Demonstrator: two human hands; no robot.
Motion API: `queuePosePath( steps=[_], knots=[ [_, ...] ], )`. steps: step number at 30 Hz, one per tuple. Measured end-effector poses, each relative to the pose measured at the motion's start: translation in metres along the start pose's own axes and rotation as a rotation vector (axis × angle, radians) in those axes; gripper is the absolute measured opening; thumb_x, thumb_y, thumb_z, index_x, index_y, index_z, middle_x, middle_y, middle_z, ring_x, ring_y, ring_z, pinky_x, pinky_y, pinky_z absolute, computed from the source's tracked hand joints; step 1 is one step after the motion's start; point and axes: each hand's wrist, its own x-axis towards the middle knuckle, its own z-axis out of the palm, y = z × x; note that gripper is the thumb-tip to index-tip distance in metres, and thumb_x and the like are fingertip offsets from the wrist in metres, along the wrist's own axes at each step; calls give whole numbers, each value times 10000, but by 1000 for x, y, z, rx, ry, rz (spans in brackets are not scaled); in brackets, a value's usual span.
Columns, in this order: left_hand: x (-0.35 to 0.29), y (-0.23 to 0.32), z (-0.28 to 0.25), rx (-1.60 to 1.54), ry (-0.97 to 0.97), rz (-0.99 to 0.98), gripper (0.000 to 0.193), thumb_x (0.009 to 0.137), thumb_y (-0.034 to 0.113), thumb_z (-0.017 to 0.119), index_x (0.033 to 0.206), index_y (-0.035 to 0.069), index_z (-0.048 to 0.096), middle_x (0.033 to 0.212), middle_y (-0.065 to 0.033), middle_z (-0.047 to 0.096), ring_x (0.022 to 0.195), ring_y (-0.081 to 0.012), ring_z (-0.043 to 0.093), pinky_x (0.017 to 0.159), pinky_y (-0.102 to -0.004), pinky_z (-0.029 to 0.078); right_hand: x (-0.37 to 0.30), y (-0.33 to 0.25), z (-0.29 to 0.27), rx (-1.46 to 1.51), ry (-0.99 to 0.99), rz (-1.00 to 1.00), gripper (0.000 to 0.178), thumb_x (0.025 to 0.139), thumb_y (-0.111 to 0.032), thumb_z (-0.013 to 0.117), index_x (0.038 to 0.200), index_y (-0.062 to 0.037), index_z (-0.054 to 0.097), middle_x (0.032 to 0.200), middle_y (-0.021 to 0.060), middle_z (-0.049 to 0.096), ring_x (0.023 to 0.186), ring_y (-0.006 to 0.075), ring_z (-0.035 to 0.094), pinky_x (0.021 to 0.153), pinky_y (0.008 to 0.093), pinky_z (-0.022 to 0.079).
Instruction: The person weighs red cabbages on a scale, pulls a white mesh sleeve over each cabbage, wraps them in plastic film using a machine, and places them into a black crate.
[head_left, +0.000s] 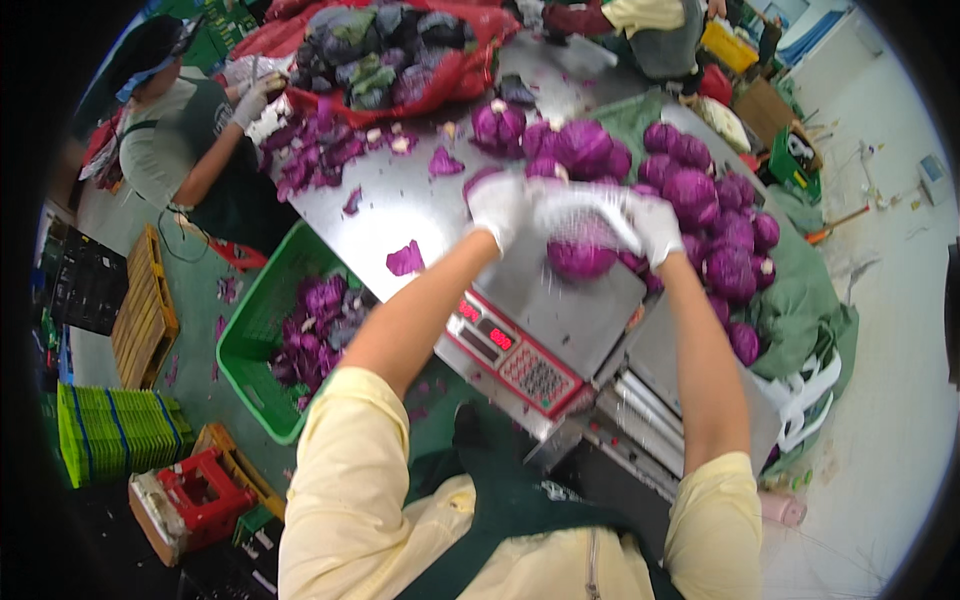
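Left hand [500, 208], gloved, apparently pinching white mesh bag [572, 213], blurred above scale [580, 320]; probably light, limp, best held at rim; beneath, purple cabbage [580, 262], likely heavy, firm, best cupped; right hand [655, 228], gloved, apparently grasping bag's other side.

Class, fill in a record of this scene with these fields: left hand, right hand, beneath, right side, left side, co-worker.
Left hand: white-gloved, holding the white mesh, blurred
Right hand: white-gloved, on its other side
Beneath: purple cabbage on the scale
Right side: cabbage pile
Left side: green crate holding purple leaves
Co-worker: upper left, gloved
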Motion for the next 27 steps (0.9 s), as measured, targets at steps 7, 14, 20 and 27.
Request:
queuePosePath(
  steps=[7, 14, 20, 27],
  knots=[
    [-61, 3, 79, -168, 51, -74, 230, 924, 270, 467, 864, 109, 619, 859, -182, 662, 817, -375, 650, 678, -483, 487, -39, -92, 6, 1595, 52, 922, 369, 992, -251, 487, 1184, 26, 637, 1121, 88, 674, 988, 158, 618, 888, 275, 458],
    [-162, 33, -16, -2095, -823, -769, 646, 994, 532, 364, 1400, 31, 417, 1383, -139, 508, 1219, -256, 545, 1029, -439, 460, -149, -167, -83, 1722, 145, 890, 201, 985, -128, 541, 1077, 12, 653, 1014, 60, 666, 903, 105, 609, 826, 263, 490],
    [-238, 21, -16, -2681, -1190, -633, 834, 956, 661, 276, 1418, -27, 369, 1437, -229, 427, 1313, -350, 440, 1131, -470, 325, -236, -195, -155, 2187, -243, 679, 324, 978, -214, 554, 1143, 65, 568, 1082, 160, 663, 973, 212, 649, 887, 354, 514],
    [-312, 60, -22, -2053, -1017, -630, 729, 961, 551, 445, 1310, -89, 430, 1195, -284, 579, 1140, -408, 566, 1031, -501, 442, -319, -193, -195, 1720, -853, 258, 369, 948, -335, 597, 1142, -30, 668, 869, -5, 647, 726, 53, 544, 624, 214, 472]
  ],
)
